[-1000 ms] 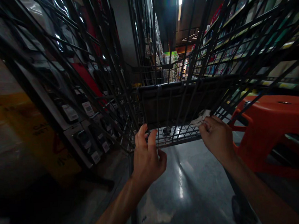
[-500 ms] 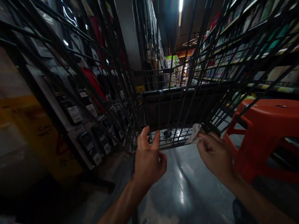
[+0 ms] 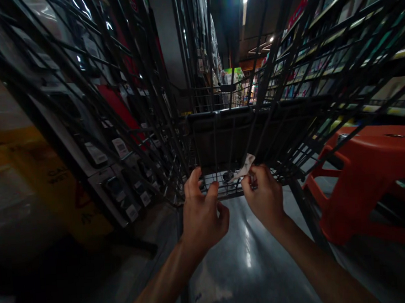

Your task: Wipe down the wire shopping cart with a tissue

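Note:
A black wire shopping cart (image 3: 255, 114) surrounds the view, its mesh sides running up left and right. My left hand (image 3: 202, 211) is at the low bottom edge of the cart's wire grid, fingers apart and partly bent, with no object seen in them. Whether its fingertips touch the wires I cannot tell. Just to its right, my right hand (image 3: 267, 193) pinches a crumpled whitish tissue (image 3: 245, 166) between thumb and fingers. The tissue's loose end sticks up and left in front of the cart's dark panel.
An orange plastic stool (image 3: 377, 159) stands close on the right. Shelves of packed goods (image 3: 307, 72) line the right side. Packaged items (image 3: 122, 188) hang on the left, beside a yellow wet-floor sign (image 3: 53, 179). Grey shiny floor (image 3: 244, 268) lies below my hands.
My right hand has moved left and slightly up with the tissue, closer to my left hand. My left hand has stayed nearly in place. The view has shifted slightly.

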### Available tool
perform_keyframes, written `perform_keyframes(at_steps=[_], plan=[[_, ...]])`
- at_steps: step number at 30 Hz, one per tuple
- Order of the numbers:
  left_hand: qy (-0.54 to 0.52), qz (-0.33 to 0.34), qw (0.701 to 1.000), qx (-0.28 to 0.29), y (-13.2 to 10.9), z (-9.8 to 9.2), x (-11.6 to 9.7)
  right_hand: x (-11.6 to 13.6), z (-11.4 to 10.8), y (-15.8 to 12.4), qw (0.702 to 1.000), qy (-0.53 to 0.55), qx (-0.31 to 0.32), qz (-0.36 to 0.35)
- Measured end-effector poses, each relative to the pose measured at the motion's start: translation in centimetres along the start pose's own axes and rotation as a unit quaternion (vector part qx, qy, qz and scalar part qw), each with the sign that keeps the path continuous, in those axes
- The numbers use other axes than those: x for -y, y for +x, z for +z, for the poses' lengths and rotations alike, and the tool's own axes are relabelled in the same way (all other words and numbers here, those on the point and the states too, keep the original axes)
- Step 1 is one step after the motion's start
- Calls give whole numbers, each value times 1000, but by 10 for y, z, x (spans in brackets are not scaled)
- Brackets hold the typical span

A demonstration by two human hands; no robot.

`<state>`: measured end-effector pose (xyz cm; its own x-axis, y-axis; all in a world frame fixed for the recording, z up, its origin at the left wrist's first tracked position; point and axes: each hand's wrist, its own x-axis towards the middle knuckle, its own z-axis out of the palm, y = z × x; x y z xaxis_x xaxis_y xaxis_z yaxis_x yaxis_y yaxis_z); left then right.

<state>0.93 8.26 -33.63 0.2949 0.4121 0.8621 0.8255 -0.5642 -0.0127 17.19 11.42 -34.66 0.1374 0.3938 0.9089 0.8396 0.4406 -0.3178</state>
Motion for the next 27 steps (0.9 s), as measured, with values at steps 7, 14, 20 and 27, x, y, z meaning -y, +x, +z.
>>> perform_keyframes(at_steps=[7, 14, 20, 27], plan=[[12, -5, 1000, 5, 1, -1, -2, -19, 16, -34, 994, -31, 104, -7], [-2, -8, 1000, 18, -3, 0, 0, -26, 14, -46, 990, -26, 136, 27], [-8, -24, 1000, 17, -9, 8, -8, -34, -13, -47, 989, -2, 138, 60], [-69, -79, 994, -38, -23, 8, -17, -41, -38, -25, 989, 60, 68, 121]])
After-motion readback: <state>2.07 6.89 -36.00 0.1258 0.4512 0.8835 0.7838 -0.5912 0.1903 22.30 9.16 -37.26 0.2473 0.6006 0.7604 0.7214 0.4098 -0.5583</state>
